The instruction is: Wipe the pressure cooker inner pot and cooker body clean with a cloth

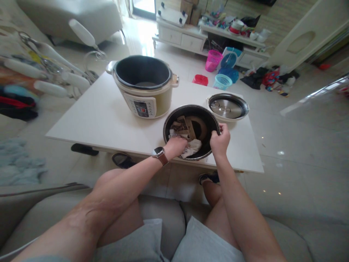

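A dark round inner pot (208, 111) rests near the front edge of the white table (89, 112), tilted towards me. My right hand (220, 140) grips its right rim, thumb over the edge. Inside the pot, my left hand (177, 145), with a watch on the wrist, is closed on a crumpled cloth (192, 148) that is whitish with a brown patterned part. Its fingertips are partly hidden by the cloth. Behind and to the left stands the electric pressure cooker body (163, 98), lidless, its control panel facing me. The cooker lid (227, 108) lies upside down at the right.
Beyond the table, a pink basket (213, 60), a light blue basket (222, 82) and a red basin (200, 80) sit on the floor. A white cabinet (192, 42) lines the wall. At the left is a blurred lamp-like fixture (81, 32) with white arms.
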Available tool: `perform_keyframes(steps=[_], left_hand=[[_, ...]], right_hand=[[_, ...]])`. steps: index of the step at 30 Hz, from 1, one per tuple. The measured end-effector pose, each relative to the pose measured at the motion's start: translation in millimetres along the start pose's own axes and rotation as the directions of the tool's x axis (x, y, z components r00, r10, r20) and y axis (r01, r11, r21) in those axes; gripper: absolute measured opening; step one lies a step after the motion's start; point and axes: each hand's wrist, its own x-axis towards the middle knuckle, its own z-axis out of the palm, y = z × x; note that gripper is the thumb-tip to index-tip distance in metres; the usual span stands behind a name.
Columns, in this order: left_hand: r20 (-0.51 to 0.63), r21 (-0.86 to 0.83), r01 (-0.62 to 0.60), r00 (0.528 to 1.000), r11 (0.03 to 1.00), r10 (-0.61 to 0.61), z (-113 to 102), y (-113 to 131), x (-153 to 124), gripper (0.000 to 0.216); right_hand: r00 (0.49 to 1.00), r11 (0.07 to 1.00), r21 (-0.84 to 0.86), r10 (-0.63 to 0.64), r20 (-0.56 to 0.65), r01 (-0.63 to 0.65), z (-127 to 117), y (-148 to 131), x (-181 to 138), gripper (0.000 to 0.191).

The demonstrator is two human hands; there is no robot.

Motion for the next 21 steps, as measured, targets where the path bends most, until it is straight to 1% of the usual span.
perform_keyframes(steps=[2, 5, 7, 14, 21], left_hand=[[-0.006, -0.001, -0.026, 1.000, 1.000, 0.026, -0.2, 1.3, 0.3, 0.027], [-0.010, -0.010, -0.039, 0.999, 0.999, 0.039, 0.2, 3.2, 0.9, 0.030], [-0.007, -0.014, -0.044, 0.999, 0.999, 0.044, 0.3, 4.1, 1.3, 0.032], [-0.025, -0.031, -0.067, 0.997, 0.997, 0.066, 1.8, 5.4, 2.0, 0.036], [-0.035, -0.055, -0.084, 0.996, 0.995, 0.082, 6.6, 2.3, 3.1, 0.038]], right_hand=[[1.000, 1.000, -0.002, -0.016, 0.002, 0.016, -0.3, 0.3, 0.5, 0.028], [0.997, 0.998, 0.016, -0.064, 0.038, 0.064, -0.7, 1.6, -0.2, 0.046], [0.996, 0.997, 0.016, -0.075, 0.056, 0.074, -1.1, 2.4, -0.8, 0.050], [0.995, 0.997, -0.012, -0.074, 0.064, 0.075, -0.3, 1.6, -1.6, 0.047], [0.996, 0.998, 0.005, -0.056, 0.065, 0.056, 0.0, -1.7, -2.7, 0.042]])
